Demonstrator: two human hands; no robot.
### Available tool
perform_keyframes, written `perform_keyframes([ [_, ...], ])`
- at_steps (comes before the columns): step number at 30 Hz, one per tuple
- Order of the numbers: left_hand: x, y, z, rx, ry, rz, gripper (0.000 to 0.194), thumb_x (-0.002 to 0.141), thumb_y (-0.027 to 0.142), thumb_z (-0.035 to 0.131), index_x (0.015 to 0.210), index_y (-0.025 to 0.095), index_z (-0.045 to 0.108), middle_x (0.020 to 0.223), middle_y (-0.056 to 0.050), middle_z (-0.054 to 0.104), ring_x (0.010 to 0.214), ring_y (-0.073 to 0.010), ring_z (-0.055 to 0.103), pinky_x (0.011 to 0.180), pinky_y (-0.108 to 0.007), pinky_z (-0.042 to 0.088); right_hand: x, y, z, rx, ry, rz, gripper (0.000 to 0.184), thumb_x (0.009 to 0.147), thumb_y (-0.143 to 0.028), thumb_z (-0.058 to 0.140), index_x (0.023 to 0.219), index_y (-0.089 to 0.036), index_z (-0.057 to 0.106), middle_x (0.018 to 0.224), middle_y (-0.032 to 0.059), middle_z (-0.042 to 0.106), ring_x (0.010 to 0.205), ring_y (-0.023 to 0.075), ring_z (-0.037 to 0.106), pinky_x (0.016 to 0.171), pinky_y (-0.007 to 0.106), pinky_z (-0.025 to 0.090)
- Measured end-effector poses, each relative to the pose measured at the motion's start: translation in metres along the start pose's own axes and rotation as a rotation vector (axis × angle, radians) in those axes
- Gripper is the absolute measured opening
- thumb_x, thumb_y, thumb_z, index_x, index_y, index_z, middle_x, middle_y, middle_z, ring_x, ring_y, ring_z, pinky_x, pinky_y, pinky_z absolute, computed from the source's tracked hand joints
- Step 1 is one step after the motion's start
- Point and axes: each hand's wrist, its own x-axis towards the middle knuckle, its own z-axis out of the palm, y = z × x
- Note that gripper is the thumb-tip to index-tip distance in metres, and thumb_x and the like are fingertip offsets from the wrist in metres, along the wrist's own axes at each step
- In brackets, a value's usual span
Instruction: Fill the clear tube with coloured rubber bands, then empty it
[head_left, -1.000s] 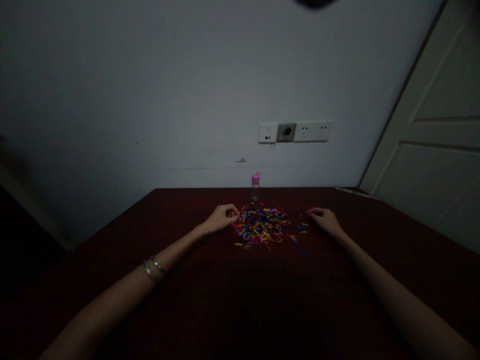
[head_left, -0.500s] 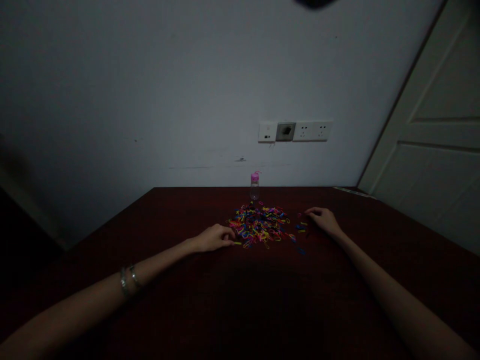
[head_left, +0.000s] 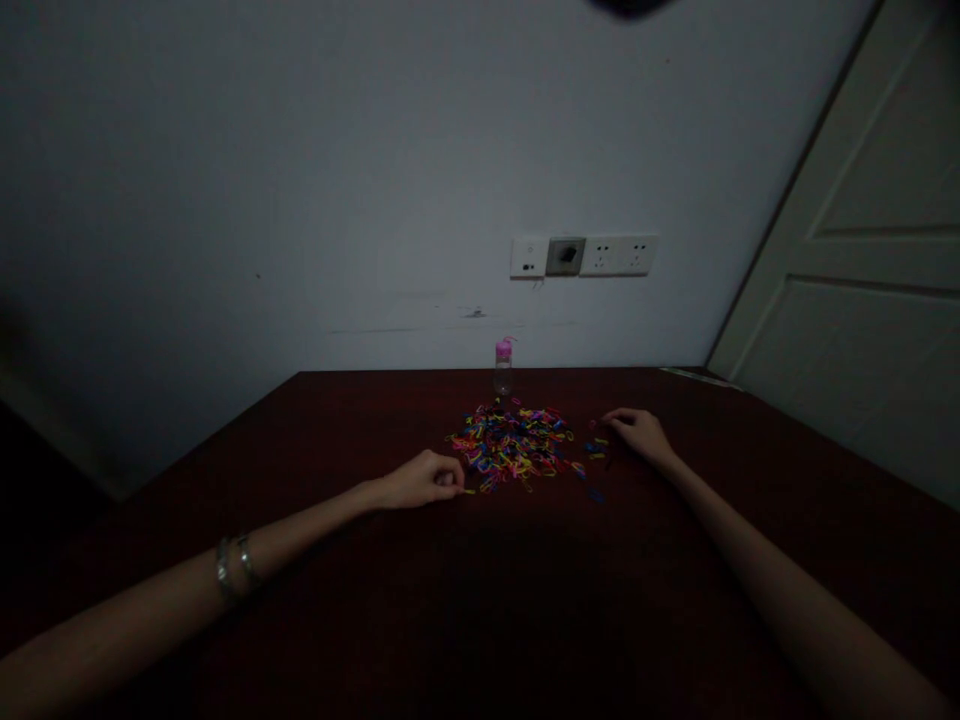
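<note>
A heap of small colourful rubber bands (head_left: pixel 510 448) lies on a dark red-brown table (head_left: pixel 375 420). My left hand (head_left: pixel 424 479) rests at the heap's near left edge, its fingers curled in a pinch over a yellow band; what it grips is too small to name. My right hand (head_left: pixel 636 432) lies on the table to the right of the heap, fingers bent, beside a few stray bands (head_left: pixel 596 450). A small clear bottle with a pink cap (head_left: pixel 503 367) stands upright behind the heap. Two bangles (head_left: pixel 232 567) sit on my left wrist.
A pale wall rises behind the table with a row of sockets (head_left: pixel 583 256). A white panelled door (head_left: pixel 862 290) stands at the right. The room is dim. The table's left edge runs diagonally toward the near left.
My left hand has drawn back from the heap's far left side to its near left edge and curled tighter. My right hand has stayed in place.
</note>
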Motion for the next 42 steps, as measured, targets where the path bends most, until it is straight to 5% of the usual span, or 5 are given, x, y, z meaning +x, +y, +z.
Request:
perform_keyframes([
  [9, 0.0, 0.014, 0.005, -0.001, -0.044, 0.038, 0.028, 0.075, 0.041, 0.058, 0.082, 0.014, 0.062, 0.056, 0.004, 0.048, 0.05, -0.0058, 0.041, 0.049, -0.017, 0.029, 0.0, 0.0, 0.0, 0.001, 0.003, -0.018, 0.027, 0.073, -0.028, 0.047, 0.082, -0.018, 0.069, 0.089, 0.0063, 0.07, 0.088, 0.0222, 0.063, 0.081, 0.032, 0.045],
  [19, 0.061, -0.079, -0.032, -0.23, 0.702, -0.204, 0.04, 0.075, 0.05, 0.047, 0.069, 0.013, 0.061, 0.045, 0.003, 0.044, 0.044, -0.009, 0.04, 0.045, -0.02, 0.028, -0.002, -0.002, 0.001, 0.011, 0.043, -0.11, 0.028, 0.073, -0.029, 0.047, 0.085, -0.017, 0.069, 0.091, 0.0071, 0.07, 0.088, 0.0219, 0.063, 0.082, 0.032, 0.045],
  [26, 0.083, -0.116, -0.046, -0.465, 1.008, -0.374, 0.033, 0.074, 0.043, 0.044, 0.065, 0.014, 0.056, 0.042, 0.004, 0.042, 0.036, -0.0075, 0.034, 0.04, -0.02, 0.025, -0.003, -0.005, -0.002, 0.054, 0.033, -0.073, 0.028, 0.072, -0.028, 0.049, 0.086, -0.016, 0.07, 0.09, 0.0076, 0.07, 0.086, 0.0226, 0.064, 0.079, 0.032, 0.047],
  [37, 0.084, -0.128, -0.04, -0.418, 0.993, -0.356, 0.033, 0.074, 0.042, 0.043, 0.066, 0.014, 0.058, 0.042, 0.003, 0.044, 0.038, -0.0079, 0.036, 0.04, -0.019, 0.026, -0.007, -0.038, -0.018, 0.319, -0.042, -0.088, 0.03, 0.068, -0.03, 0.055, 0.092, -0.015, 0.067, 0.089, 0.0081, 0.069, 0.081, 0.0206, 0.063, 0.072, 0.031, 0.049],
  [42, 0.082, -0.127, -0.039, -0.399, 0.962, -0.323, 0.033, 0.074, 0.042, 0.043, 0.067, 0.014, 0.058, 0.043, 0.003, 0.044, 0.039, -0.0081, 0.038, 0.041, -0.019, 0.027, -0.032, -0.086, -0.041, 0.286, -0.392, -0.232, 0.028, 0.071, -0.029, 0.055, 0.093, -0.016, 0.064, 0.08, 0.0053, 0.065, 0.071, 0.0161, 0.059, 0.063, 0.027, 0.046],
])
